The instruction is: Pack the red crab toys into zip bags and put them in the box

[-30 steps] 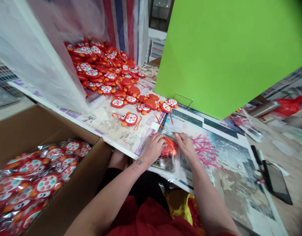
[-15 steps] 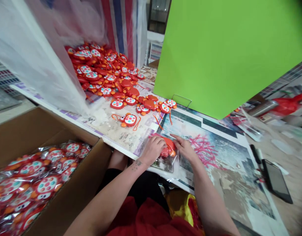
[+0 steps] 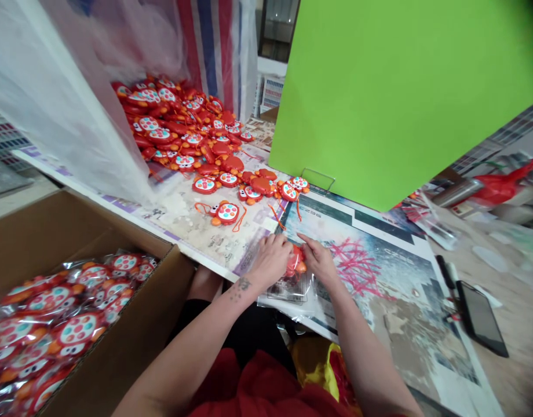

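At the table's near edge a red and orange turtle-shaped toy (image 3: pixel 296 260) lies between my hands, back side up, in a clear plastic bag (image 3: pixel 288 296). The lower part of the bag stretches toward me, flat and shiny. My left hand (image 3: pixel 273 258) is closed over the left side of toy and bag, its fingertips curled. From the right, my right hand (image 3: pixel 319 258) grips the bag's edge beside the toy, with the index finger stretched out. Both thumbs are mostly hidden. A single toy (image 3: pixel 227 212) with an orange cord lies on the table beyond my left hand.
A large heap of the same toys (image 3: pixel 183 127) spills from a translucent sack (image 3: pixel 66 87) at the back left. Bagged toys fill a cardboard box (image 3: pixel 149 301) at my left. Behind the table stands a tall green panel (image 3: pixel 392 98). A black phone (image 3: pixel 481 317) lies at right.
The toy sits deeper in the bag, and more of the clear film shows around it. Both hands have drawn slightly closer together on it. The view has shifted a little.
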Tool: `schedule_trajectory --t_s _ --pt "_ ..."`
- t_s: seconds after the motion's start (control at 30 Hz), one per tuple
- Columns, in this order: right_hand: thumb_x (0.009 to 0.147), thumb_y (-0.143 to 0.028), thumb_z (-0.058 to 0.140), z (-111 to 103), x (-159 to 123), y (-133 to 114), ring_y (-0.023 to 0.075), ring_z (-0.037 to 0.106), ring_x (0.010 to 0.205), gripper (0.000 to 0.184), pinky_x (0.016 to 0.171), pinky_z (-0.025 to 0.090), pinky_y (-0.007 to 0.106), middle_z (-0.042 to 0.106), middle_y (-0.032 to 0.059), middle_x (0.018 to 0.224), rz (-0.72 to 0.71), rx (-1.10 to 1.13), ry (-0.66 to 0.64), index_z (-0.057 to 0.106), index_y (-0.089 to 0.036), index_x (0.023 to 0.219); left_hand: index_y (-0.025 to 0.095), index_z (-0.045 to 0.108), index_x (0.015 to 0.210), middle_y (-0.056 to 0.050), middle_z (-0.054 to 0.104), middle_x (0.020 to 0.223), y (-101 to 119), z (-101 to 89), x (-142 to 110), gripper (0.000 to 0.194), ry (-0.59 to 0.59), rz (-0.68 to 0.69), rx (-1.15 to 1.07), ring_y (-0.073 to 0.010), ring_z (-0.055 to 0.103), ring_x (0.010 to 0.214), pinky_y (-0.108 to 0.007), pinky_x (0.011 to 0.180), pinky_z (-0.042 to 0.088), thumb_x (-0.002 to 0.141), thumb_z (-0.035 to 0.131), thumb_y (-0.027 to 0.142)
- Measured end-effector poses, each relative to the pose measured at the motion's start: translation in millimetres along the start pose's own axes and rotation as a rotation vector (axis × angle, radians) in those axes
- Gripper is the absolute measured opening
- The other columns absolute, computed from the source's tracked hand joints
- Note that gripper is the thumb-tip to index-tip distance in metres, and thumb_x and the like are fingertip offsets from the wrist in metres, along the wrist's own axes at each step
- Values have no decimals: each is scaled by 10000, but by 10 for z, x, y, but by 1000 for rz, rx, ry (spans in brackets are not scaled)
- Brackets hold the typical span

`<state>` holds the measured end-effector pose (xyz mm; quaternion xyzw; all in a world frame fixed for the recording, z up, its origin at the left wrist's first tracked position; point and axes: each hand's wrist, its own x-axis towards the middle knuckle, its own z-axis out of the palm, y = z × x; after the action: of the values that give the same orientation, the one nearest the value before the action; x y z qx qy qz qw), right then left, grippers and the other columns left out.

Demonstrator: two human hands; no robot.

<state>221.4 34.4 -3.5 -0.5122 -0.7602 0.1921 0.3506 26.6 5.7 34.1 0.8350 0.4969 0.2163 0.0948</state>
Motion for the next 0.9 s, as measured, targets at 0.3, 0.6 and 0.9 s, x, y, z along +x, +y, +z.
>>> schedule_trajectory --t_s 0.3,0.6,0.9 --pt "981 -418 434 20 -17 -80 235 662 899 434 898 508 419 737 76 998 34 69 107 626 -254 1335 190 611 1001 -59 712 1028 -102 -59 20 154 -104 -105 -222 -227 633 1039 -424 982 430 983 458 205" --pt "941 -476 538 -40 -15 -158 173 633 718 475 731 535 333 708 21 834 146 416 136 596 -244 1351 189 549 1246 -123 589 1317 -56 -59 -52 326 270 -250 -480 -251 529 1266 -427 1066 435 927 572 248" --pt "954 -476 527 -32 -9 -104 202 661 804 481 808 540 386 730 58 928 146 435 185 574 -238 1370 157 656 926 -51 717 875 -248 211 -74 138 102 -480 -991 -183 674 836 -316 813 539 899 580 269"
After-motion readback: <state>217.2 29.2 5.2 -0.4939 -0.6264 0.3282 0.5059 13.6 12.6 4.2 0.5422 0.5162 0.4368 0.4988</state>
